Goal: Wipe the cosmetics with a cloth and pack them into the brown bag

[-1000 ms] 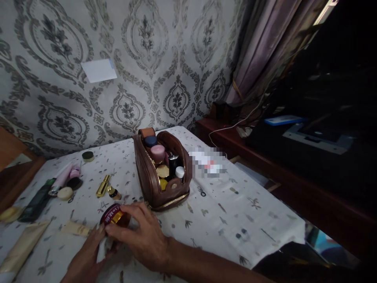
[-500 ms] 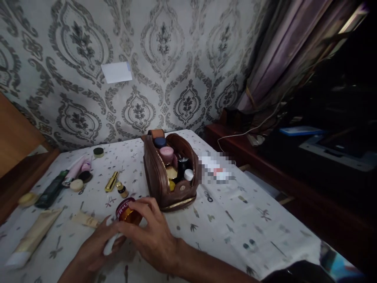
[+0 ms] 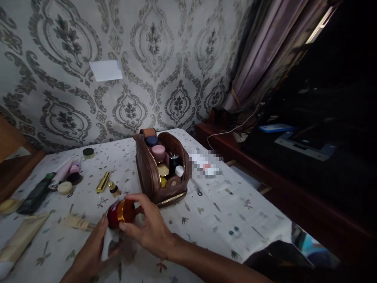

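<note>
A red jar with a gold band [image 3: 121,213] is gripped by my right hand [image 3: 153,228], thumb in front and fingers behind. My left hand [image 3: 94,249] holds a white cloth or tissue [image 3: 109,240] against the jar's left side. The jar is tilted, its red lid end toward my left hand. Just behind it stand a small dark bottle with a gold cap [image 3: 113,189] and a gold tube [image 3: 103,182]. The open brown leather bag [image 3: 147,173], filled with several jars and bottles, rests behind my right hand.
On the patterned white cloth's left lie a cream tube [image 3: 22,243], a smaller tube [image 3: 75,222], a dark green bottle [image 3: 37,194] and several round containers. A dark red cabinet [image 3: 282,192] borders the right side.
The jar has turned in my hands, showing more of its gold band and side. Both hands sit slightly further apart. The view has shifted, moving the scene left.
</note>
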Demonstrator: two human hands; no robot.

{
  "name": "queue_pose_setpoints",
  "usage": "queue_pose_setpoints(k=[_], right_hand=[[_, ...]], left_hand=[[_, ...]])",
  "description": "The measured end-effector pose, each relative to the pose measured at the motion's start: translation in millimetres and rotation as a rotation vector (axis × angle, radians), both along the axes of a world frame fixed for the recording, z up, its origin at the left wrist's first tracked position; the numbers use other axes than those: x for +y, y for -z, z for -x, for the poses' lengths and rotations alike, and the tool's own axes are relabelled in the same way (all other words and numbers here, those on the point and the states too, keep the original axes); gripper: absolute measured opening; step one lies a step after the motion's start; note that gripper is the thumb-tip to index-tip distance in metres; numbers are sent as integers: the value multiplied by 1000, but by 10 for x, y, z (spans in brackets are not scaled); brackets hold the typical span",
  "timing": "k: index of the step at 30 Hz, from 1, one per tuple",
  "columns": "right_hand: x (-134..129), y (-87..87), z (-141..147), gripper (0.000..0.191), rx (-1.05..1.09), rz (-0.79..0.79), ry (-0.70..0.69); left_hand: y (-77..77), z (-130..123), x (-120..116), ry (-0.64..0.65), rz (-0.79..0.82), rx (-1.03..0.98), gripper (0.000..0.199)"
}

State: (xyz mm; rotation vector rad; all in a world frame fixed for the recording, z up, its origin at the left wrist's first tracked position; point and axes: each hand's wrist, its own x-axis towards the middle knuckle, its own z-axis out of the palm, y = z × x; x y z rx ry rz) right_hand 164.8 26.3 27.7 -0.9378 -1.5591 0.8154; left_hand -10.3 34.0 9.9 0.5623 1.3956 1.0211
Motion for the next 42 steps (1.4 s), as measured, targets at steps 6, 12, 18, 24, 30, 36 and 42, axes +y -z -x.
queue_pose_setpoints(k=[6,12,18,24,30,36,42], right_hand=[[-29,-43,-70,56,-192,-121,-69],[-30,-62,-102,67,-271,94,-15],[-27,-73,-112,61,-299,153,-5],[-35,-118,-140,66,-397,247,34],[-16,-76,-143,63,-327,225,37],[10,-35,-177,64,-333,101,-11],[10,20,-256,62,-464,-91,-127]], left_hand=[[-171,-151,39,26,7,-164,56],[-202,-166,26,-86,-4,-159,71],[-250,-224,-52,9,-157,-137,82],[-313,-268,-84,65,-211,-86,67],[-295,-240,-85,134,-395,185,51],[-242,-199,-25,140,-381,132,54],[-40,-14,104,164,-295,134,53]])
